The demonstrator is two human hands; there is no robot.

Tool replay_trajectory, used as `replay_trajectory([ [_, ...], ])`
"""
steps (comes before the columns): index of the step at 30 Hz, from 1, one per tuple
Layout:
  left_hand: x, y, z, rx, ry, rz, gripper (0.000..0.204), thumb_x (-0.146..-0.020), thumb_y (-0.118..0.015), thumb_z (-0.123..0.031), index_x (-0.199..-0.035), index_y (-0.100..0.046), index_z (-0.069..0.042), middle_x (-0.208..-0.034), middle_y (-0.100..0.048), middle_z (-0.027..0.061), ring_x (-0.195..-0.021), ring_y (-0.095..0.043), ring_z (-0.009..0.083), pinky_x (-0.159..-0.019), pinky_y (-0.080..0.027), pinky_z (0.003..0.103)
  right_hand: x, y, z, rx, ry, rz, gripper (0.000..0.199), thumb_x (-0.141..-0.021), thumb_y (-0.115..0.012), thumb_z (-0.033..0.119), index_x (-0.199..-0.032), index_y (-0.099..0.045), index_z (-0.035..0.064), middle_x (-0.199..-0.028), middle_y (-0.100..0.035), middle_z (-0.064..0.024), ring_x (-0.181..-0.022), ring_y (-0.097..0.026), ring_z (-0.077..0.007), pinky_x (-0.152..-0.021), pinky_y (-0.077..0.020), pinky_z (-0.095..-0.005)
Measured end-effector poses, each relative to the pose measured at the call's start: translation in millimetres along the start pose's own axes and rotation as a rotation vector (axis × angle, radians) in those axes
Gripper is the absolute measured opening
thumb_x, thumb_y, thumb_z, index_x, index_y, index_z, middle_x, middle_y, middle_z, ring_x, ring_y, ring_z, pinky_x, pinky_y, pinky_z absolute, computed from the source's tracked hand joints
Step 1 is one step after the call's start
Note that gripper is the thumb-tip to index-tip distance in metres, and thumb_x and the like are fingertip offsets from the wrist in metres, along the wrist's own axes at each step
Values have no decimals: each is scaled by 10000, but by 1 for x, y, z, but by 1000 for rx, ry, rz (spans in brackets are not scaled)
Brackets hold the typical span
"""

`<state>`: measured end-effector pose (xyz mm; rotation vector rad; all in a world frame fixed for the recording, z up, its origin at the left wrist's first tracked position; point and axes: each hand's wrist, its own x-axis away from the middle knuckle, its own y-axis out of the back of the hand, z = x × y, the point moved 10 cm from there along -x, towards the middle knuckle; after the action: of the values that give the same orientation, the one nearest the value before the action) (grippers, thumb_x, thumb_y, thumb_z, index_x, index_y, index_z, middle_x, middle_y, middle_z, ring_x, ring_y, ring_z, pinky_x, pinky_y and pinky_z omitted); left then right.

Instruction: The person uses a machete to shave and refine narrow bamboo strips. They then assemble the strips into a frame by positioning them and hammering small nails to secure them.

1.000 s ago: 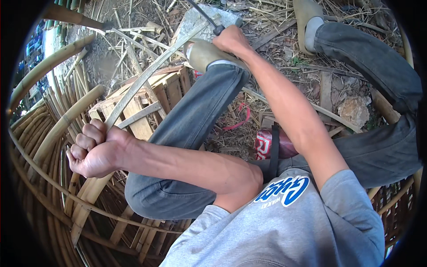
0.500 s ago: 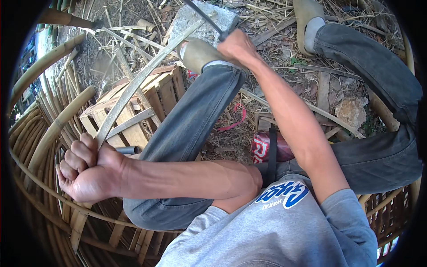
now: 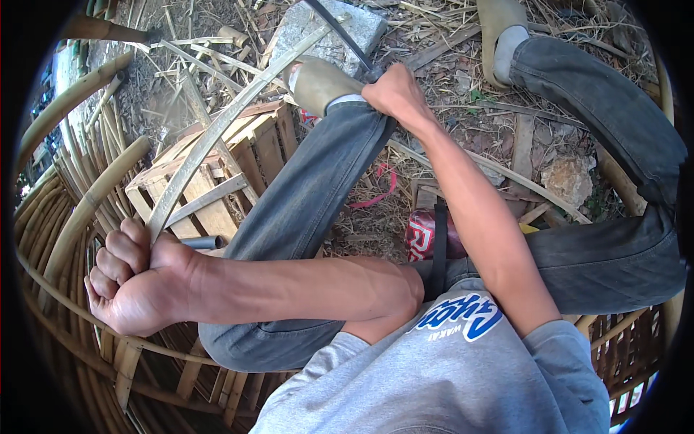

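My left hand point(image 3: 141, 282) is closed in a fist around the near end of a long, pale bamboo strip point(image 3: 210, 141). The strip slants up and away to the right, past a wooden crate, with its far end over a grey stone block point(image 3: 329, 36). In my right hand point(image 3: 397, 94), above my bent left leg, is the dark handle of a long, narrow knife point(image 3: 345, 37). Its dark blade points up and left and crosses the strip near that far end; whether they touch I cannot tell.
The slatted wooden crate point(image 3: 217, 173) stands beside my left leg point(image 3: 311, 188). Curved bamboo poles point(image 3: 94, 202) rise at the left. Bamboo scraps litter the ground. A red package point(image 3: 434, 235) lies between my legs, a pale rock point(image 3: 569, 181) to its right.
My right hand has moved slightly right and nearer to me, drawing the knife along. My left hand and the bamboo strip have shifted a little to the left.
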<state>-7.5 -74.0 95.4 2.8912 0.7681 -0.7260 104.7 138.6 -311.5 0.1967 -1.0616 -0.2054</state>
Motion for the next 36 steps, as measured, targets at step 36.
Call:
replay_trajectory([
  [36,-25,15,19,55,54,54,359,-842,-345,-90,-545,-179,-206,-501,-121,-37,-445,-87,106,-467,-138,273,-56,19,9,-28,30,-31,412,-719,-687,198,-1058,-707,-35,-1133,-680,-257,-1090,-663,-357,-913,-530,-397],
])
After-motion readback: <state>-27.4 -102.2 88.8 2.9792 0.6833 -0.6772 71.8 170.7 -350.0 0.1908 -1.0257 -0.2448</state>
